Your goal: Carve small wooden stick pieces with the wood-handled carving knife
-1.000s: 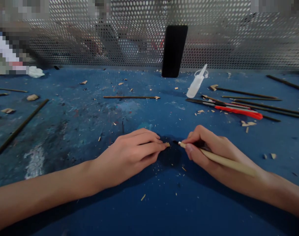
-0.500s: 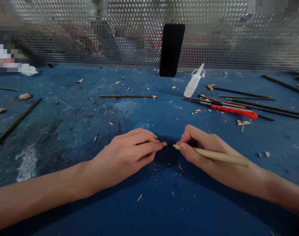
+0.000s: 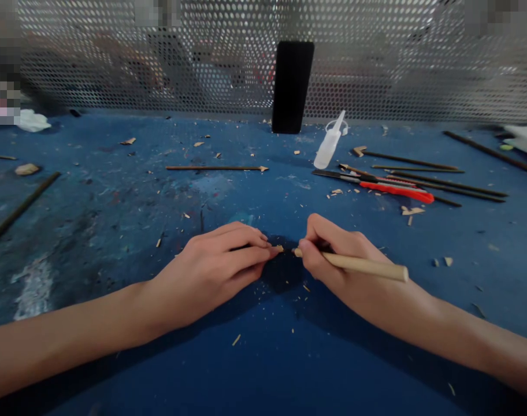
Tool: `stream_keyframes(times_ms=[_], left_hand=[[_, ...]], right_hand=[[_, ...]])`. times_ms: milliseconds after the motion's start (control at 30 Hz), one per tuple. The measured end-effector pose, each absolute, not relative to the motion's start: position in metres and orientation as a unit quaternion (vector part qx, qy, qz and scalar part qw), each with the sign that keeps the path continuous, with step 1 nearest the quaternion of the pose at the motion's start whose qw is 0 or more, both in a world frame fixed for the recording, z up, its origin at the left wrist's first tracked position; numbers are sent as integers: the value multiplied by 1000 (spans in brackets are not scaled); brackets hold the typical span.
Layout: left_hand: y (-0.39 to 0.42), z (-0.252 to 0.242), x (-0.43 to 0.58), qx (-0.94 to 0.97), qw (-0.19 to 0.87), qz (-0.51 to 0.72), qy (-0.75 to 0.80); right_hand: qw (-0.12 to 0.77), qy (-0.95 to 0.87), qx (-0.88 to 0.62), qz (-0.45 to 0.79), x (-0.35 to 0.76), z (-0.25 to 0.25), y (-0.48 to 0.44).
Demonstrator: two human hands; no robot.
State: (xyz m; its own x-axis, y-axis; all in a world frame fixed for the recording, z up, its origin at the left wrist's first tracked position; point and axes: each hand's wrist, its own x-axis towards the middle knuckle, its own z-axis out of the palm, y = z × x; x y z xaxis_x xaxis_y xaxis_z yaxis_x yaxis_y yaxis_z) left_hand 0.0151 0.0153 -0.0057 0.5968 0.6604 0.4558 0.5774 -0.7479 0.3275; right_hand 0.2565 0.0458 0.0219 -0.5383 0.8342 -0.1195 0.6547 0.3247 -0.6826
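Observation:
My left hand (image 3: 220,268) rests low on the blue table (image 3: 263,358), fingers pinched on a small wooden piece (image 3: 279,248) whose tip pokes out past the fingertips; a thin dark stick seems to run under the fingers. My right hand (image 3: 333,260) is closed round a pale wooden-handled brush (image 3: 363,266), held like a pen. The brush's dark tip meets the small wooden piece between the two hands.
A black phone (image 3: 292,86) leans on the perforated metal screen at the back. A clear squeeze bottle (image 3: 328,147) lies beside a red-handled knife (image 3: 393,189) and several thin dark sticks (image 3: 437,185). Another stick (image 3: 215,168) lies mid-table; wood chips are scattered about.
My right hand has moved the brush tip left until it touches the wooden piece. The brush handle has swung flatter. My left hand stays in the same grip.

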Motion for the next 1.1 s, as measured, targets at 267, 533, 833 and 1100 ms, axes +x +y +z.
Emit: stream_keyframes(times_ms=[267, 533, 833, 1100], left_hand=[[14, -6, 14, 890, 63, 291, 345], [17, -4, 12, 899, 68, 259, 346], [18, -5, 12, 903, 68, 241, 349], [20, -6, 12, 893, 91, 268, 351]], right_hand=[[109, -799, -443, 391, 260, 28, 59], [51, -839, -313, 441, 270, 37, 67], [41, -843, -307, 439, 272, 33, 70], [139, -790, -382, 459, 273, 12, 74]])
